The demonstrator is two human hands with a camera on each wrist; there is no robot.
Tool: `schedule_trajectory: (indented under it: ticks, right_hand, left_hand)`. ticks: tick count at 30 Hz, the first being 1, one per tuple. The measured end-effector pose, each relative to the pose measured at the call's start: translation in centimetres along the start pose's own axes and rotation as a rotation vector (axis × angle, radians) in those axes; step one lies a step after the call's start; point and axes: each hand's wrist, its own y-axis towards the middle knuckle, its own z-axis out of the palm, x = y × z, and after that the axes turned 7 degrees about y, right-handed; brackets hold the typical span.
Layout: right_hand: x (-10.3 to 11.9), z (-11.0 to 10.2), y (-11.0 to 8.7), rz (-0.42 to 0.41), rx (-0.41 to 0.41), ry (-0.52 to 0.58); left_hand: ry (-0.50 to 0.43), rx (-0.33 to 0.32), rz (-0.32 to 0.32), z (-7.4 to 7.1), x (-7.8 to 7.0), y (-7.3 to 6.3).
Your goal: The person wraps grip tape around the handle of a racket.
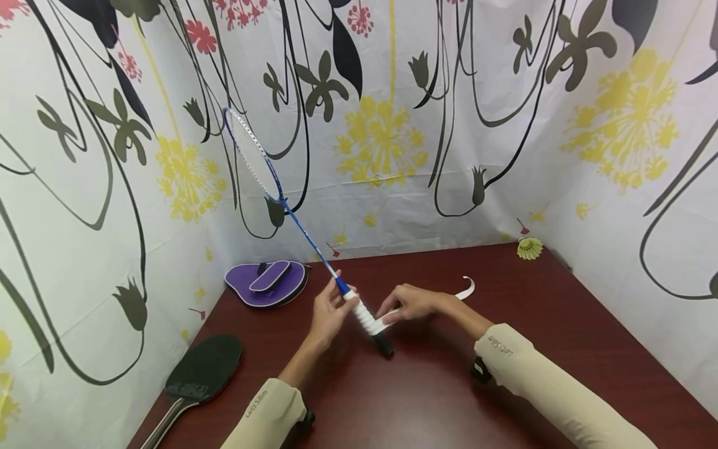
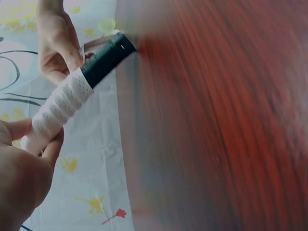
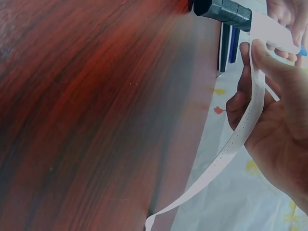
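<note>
White perforated tape in a long narrow strip (image 3: 240, 137) is pinched between the thumb and fingers of the right hand (image 1: 409, 304), its loose end curling away to the right of that wrist. The left hand (image 1: 328, 315) has thumb and fingers closed about the upper handle of a slim blue-and-white badminton racket (image 1: 307, 237), held up near the centre of the frame.

The racket's long axis slants from its oval head, upper left, down to the butt at lower centre. White overlapping turns cover the handle's upper part; beyond them lies a bare black section (image 1: 384, 345). The strip meets the handle where white gives way to black, so the right hand, just right of that edge, is nearer the bare end.

Farther out on the dark red wood-grain tabletop (image 1: 437, 399) lie a purple paddle-shaped case (image 1: 241, 284) at left, a black table-tennis paddle (image 1: 210, 365) at lower left and a yellow shuttlecock (image 1: 529, 248) at right.
</note>
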Motion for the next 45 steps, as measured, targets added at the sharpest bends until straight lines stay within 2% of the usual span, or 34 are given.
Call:
schedule_trajectory:
  ticks: [8, 12, 17, 21, 25, 30, 34, 37, 41, 45]
  right_hand:
    - [-0.1, 0.3, 0.5, 0.026, 0.014, 0.0]
    - [0.0, 0.3, 0.5, 0.029, 0.041, 0.024]
    - [0.0, 0.4, 0.5, 0.016, 0.067, 0.035]
    - [-0.1, 0.5, 0.4, 0.037, 0.034, 0.045]
    - [-0.2, 0.7, 0.4, 0.053, -0.02, 0.034]
    - [0.0, 0.9, 0.5, 0.033, -0.077, 0.014]
    - [0.1, 1.1, 0.4, 0.025, -0.092, 0.003]
    - [0.0, 1.1, 0.1, 0.023, -0.076, -0.005]
    - [-0.2, 0.9, -0.4, -0.008, -0.052, -0.02]
    - [-0.1, 0.9, -0.7, -0.052, -0.068, -0.059]
  left_hand:
    - [-0.094, 0.126, 0.02, -1.0, 0.2, -0.1]
    - [-0.106, 0.156, 0.011, -1.3, 0.4, -0.1]
    - [-0.079, 0.186, 0.034, -1.2, 0.5, -0.1]
    - [-0.014, 0.156, 0.025, -0.5, 0.3, -0.2]
    - [0.082, 0.069, 0.014, 0.6, 0.2, -0.4]
    - [0.151, -0.049, 0.0, 1.7, 0.6, -0.4]
    - [0.182, -0.095, 0.016, 2.2, 0.8, -0.3]
    - [0.175, -0.081, 0.018, 2.3, 0.9, -0.3]
    - [0.125, -0.025, 0.013, 2.0, 0.7, -0.4]
    - [0.113, 0.037, 0.026, 1.5, 0.7, -0.4]
